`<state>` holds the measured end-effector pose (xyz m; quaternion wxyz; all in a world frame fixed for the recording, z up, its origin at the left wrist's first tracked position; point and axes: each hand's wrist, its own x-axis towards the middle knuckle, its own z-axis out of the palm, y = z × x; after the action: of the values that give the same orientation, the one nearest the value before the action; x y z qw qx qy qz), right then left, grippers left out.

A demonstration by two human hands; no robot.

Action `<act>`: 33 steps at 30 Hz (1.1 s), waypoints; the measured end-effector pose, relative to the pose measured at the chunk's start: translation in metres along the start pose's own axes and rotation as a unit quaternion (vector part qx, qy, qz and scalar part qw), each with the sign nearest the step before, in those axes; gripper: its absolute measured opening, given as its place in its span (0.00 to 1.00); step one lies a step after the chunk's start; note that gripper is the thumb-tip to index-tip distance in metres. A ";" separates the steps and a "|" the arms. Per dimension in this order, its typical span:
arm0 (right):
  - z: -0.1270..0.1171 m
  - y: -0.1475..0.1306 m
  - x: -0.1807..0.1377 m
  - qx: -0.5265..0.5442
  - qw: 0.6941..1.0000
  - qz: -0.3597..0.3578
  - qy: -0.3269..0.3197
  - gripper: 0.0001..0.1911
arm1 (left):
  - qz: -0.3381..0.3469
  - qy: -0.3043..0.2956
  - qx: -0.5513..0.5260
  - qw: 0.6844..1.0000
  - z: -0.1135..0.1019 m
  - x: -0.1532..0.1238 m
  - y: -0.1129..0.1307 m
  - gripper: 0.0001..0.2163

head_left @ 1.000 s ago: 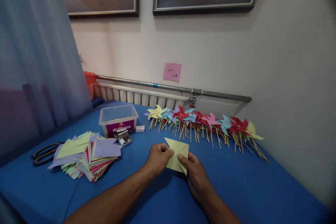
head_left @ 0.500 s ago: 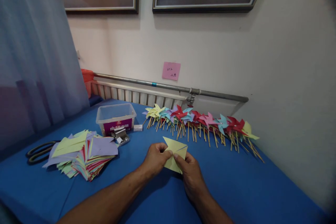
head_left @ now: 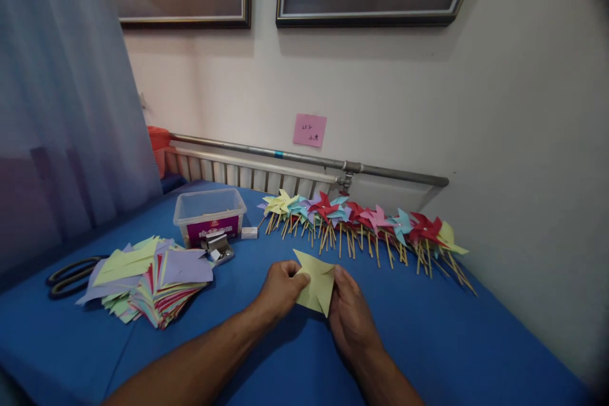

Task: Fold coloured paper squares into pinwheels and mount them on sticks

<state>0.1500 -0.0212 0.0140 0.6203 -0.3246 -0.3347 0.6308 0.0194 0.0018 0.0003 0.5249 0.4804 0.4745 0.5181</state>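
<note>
A pale yellow paper square point(head_left: 314, 285), slit in from its corners, is held up over the blue-covered table. My left hand point(head_left: 280, 285) pinches its left side, thumb on the front and fingers curled behind. At the right edge, my right hand point(head_left: 351, 314) has its thumb on the upper right corner, with its fingers partly hidden behind the sheet. Beyond the hands lies a row of finished paper pinwheels point(head_left: 375, 218) on thin sticks, in yellow, blue, red, pink and purple.
Left of my hands is a pile of coloured cut paper point(head_left: 185, 266), with black-handled scissors point(head_left: 71, 276) beside it. A clear plastic tub point(head_left: 209, 206), an open small box of metal bits point(head_left: 219, 248) and a little white box point(head_left: 250, 233) stand behind. A metal pipe point(head_left: 304, 160) runs along the wall.
My right thumb has moved from the middle of the yellow paper to its upper right corner, and the right hand has turned. The left hand keeps its pinch.
</note>
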 end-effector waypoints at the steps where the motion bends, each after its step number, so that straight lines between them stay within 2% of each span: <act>1: 0.000 0.000 0.000 0.004 1.000 0.003 -0.006 0.21 | 0.000 0.001 -0.001 1.000 0.000 0.000 0.001 0.11; 9: -0.008 0.005 0.006 -0.003 0.999 0.026 -0.032 0.29 | -0.038 -0.002 -0.030 0.999 0.003 -0.004 0.005 0.11; 14: -0.011 0.005 0.006 0.005 1.000 0.006 -0.010 0.20 | -0.066 0.004 -0.057 0.996 0.001 -0.003 0.008 0.09; 19: -0.014 0.005 0.009 0.004 1.000 0.024 0.009 0.21 | -0.030 -0.010 -0.019 0.999 0.000 0.001 0.002 0.10; 27: -0.014 0.003 0.005 -0.028 0.997 0.065 -0.042 0.21 | -0.012 -0.008 0.024 1.000 0.000 -0.001 0.001 0.08; 33: -0.018 0.005 0.008 -0.084 0.995 0.042 -0.023 0.26 | -0.019 -0.011 0.020 1.000 0.000 -0.004 0.006 0.08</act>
<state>0.1618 -0.0132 0.0000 0.5558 -0.3749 -0.3868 0.6332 0.0190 -0.0019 0.0064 0.5301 0.4871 0.4886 0.4930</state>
